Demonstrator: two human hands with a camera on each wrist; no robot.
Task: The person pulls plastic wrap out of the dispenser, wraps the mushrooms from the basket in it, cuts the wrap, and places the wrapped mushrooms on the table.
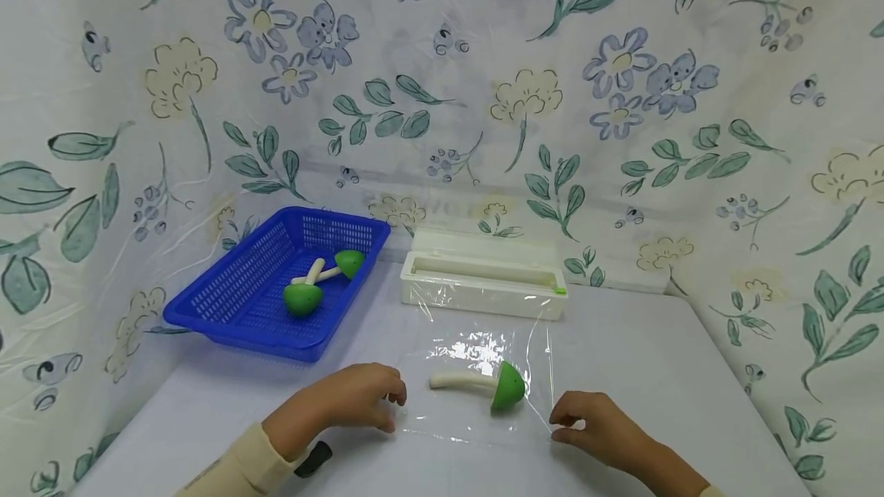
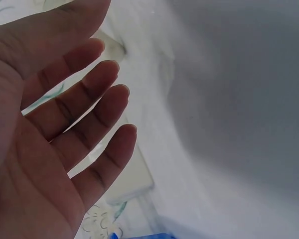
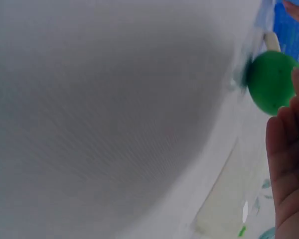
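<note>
A toy mushroom with a green cap and pale stem (image 1: 508,387) lies on its side on a sheet of clear plastic wrap (image 1: 470,429), stem toward the left. My left hand (image 1: 359,399) hovers at the sheet's left edge, fingers relaxed and nothing in the palm, as the left wrist view also shows. Beside the sheet's right edge is my right hand (image 1: 601,429), its fingers loosely bent and holding nothing visible. From the right wrist, the green cap (image 3: 272,82) appears just beyond the thumb. Whether the right fingertips touch the thin film is hard to see.
Behind the sheet stands a white wrap dispenser box (image 1: 483,299) with its lid raised and a green slider (image 1: 561,291) at the right end. At the back left, a blue plastic basket (image 1: 235,332) holds two more green-capped mushrooms. Flower-patterned cloth (image 1: 442,121) surrounds the white table (image 1: 663,359).
</note>
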